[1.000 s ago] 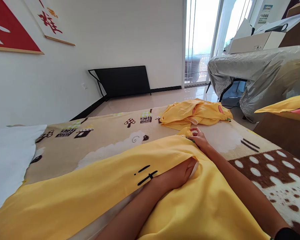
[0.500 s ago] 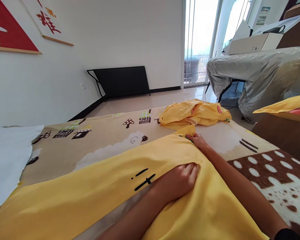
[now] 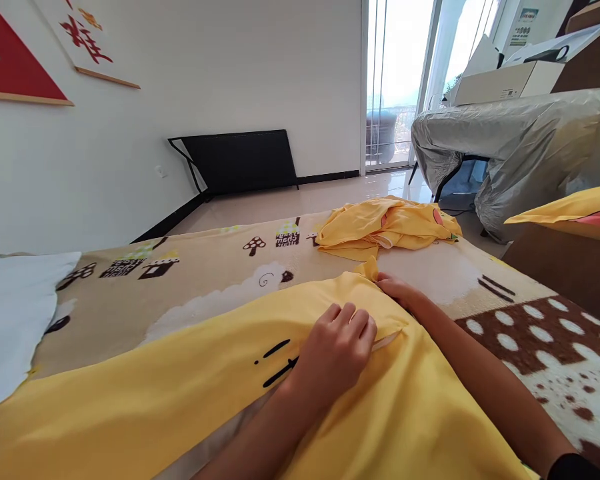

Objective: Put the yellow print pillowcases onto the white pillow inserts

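Observation:
A yellow cloth cover (image 3: 180,357) with black printed strokes lies across the bed, with a long slit-like opening along its near side. My left hand (image 3: 337,347) is closed at the edge of that opening, knuckles up; its fingertips are hidden, but the cloth seems gathered under them. Farther off, my right hand (image 3: 399,291) is closed on the cover's far corner, where a small bunched flap sticks up beyond the fingers. Pale material shows inside the slit. White cloth (image 3: 23,313) lies at the left, against the cover's edge.
A crumpled yellow cloth (image 3: 387,225) lies on the patterned blanket (image 3: 215,300) at the bed's far side. To the right, a yellow cushion-like item (image 3: 575,207) rests on a brown box (image 3: 560,263). Beyond stands a plastic-covered table (image 3: 505,127) holding a white box (image 3: 500,83).
My left hand has come out from beneath the opening's edge, moving up and left onto the cloth. My right hand stays at the corner, whose flap is now more bunched.

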`<move>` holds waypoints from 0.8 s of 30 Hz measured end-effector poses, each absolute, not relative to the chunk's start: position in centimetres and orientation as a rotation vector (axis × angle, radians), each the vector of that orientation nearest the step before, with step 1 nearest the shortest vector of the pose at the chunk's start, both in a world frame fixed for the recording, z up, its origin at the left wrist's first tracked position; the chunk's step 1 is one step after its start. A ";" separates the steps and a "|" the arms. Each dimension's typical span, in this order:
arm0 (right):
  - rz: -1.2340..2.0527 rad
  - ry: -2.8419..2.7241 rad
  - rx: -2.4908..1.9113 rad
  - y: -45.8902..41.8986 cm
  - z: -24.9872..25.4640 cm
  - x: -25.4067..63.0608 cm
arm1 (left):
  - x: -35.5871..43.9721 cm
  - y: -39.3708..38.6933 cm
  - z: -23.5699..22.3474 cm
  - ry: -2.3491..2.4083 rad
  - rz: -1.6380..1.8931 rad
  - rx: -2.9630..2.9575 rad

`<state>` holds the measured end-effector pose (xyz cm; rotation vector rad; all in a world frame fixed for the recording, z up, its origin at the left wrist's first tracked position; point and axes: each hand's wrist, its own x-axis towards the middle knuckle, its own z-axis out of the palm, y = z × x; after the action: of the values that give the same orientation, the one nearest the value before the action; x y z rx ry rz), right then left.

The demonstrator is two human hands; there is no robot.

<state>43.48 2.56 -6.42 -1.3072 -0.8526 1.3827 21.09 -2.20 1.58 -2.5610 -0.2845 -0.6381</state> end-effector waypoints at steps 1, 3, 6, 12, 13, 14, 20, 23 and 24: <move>1.339 -0.859 -1.310 2.7 -6.5 43.4 | 21.0 -2.7 1.8 -0.259 -0.638 -2.572; 1.220 -0.860 -1.319 3.1 -6.6 43.5 | 20.5 -4.0 2.7 -0.281 -0.620 -2.614; 1.040 -0.881 -1.356 3.8 -6.7 43.7 | 19.4 -6.3 4.1 -0.327 -0.611 -2.692; 0.734 -1.033 -1.435 4.4 -6.1 44.0 | 18.8 -7.9 4.8 -0.239 -0.328 -2.761; 0.679 -1.066 -1.444 4.3 -5.7 44.1 | 18.9 -7.6 4.9 -0.294 -0.211 -2.788; 0.623 -1.101 -1.451 4.1 -5.1 44.1 | 18.9 -7.3 5.2 -0.386 -0.087 -2.831; 0.317 -1.265 -1.383 1.8 -0.8 42.6 | 16.0 -2.6 12.4 -0.690 0.235 -3.497; 0.121 -1.326 -1.199 -0.9 1.7 40.6 | 15.2 1.1 15.4 -0.934 -0.336 -3.565; 0.046 -1.329 -1.111 -1.9 2.5 40.1 | 15.3 2.2 15.7 -1.144 -0.542 -3.442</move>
<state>40.09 -1.92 2.54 -1.1105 -1.3294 0.0462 15.30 2.21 15.70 -3.4417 -1.1441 -0.5420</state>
